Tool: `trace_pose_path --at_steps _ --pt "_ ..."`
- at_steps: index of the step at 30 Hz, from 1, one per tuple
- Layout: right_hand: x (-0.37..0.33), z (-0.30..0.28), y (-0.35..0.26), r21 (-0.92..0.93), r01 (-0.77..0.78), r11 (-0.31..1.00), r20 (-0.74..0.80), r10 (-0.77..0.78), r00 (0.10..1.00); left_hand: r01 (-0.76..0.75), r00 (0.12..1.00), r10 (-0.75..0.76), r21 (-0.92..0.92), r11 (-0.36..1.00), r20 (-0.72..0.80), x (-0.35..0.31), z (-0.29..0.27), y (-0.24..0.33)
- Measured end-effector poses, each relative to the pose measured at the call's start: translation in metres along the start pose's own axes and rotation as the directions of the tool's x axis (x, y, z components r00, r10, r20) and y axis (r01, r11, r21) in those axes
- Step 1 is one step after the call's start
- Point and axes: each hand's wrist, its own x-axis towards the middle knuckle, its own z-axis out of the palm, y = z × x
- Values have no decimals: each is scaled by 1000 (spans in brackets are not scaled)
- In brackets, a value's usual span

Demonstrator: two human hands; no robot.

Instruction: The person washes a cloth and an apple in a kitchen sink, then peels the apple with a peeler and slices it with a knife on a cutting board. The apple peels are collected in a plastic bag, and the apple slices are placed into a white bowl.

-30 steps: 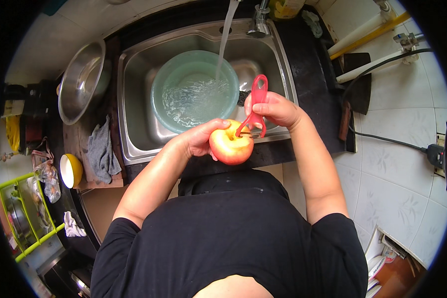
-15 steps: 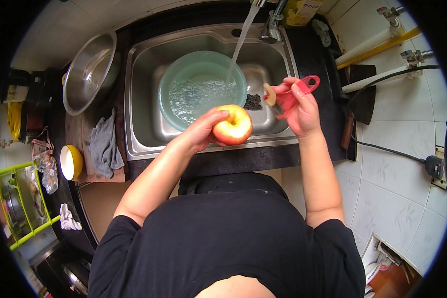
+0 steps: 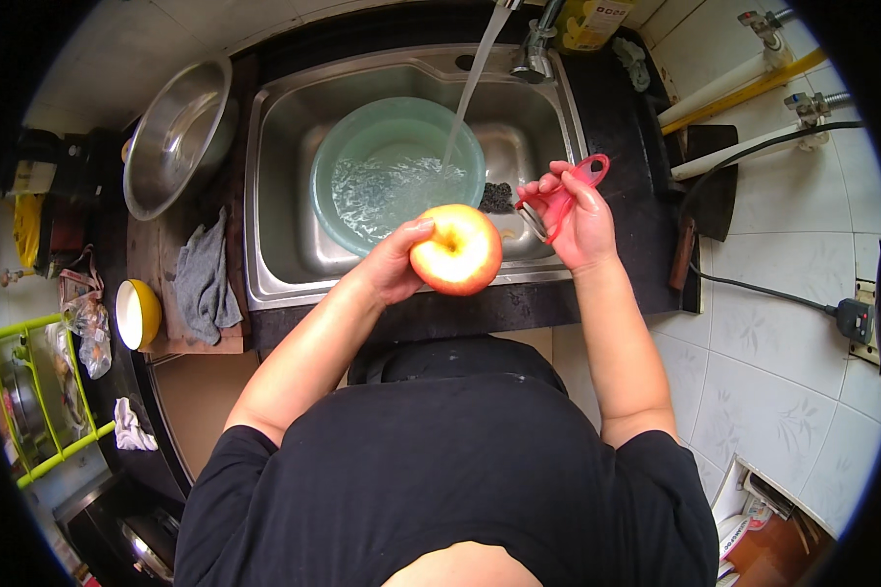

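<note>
My left hand (image 3: 394, 269) is closed around a red and yellow apple (image 3: 455, 256), held over the front edge of the sink. A pale patch of bare flesh shows around the hollow at its top. To the right, my right hand (image 3: 589, 227) grips a red peeler (image 3: 598, 167) with a looped handle end. The peeler's metal blade (image 3: 533, 222) points toward the apple but stays apart from it. Behind the apple, a pale green basin (image 3: 323, 186) of rippling water stands in the steel sink (image 3: 261, 235). Water runs into it from the faucet (image 3: 533, 65).
A dark mesh-like piece (image 3: 497, 198) lies in the sink beside the basin. On the left are a tilted steel bowl (image 3: 178, 137), a grey cloth (image 3: 208, 279) and a yellow bowl (image 3: 140, 316). A cleaver (image 3: 710, 186) leans by the right wall near a black cable (image 3: 754, 293).
The piece of peel at the peeler's blade has come away. My right hand has shifted slightly left, and the apple has turned in my left hand, its top facing up more.
</note>
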Motion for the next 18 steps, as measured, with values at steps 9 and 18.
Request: trace_pose_path --at_steps 9,18 --pt "-13 -15 -5 -505 101 857 -59 -151 987 -161 976 157 -17 987 -152 -35 -44 -9" --pt "-9 -42 -1 -417 -83 905 -274 -38 961 -460 845 346 -226 859 -406 -87 -101 0"
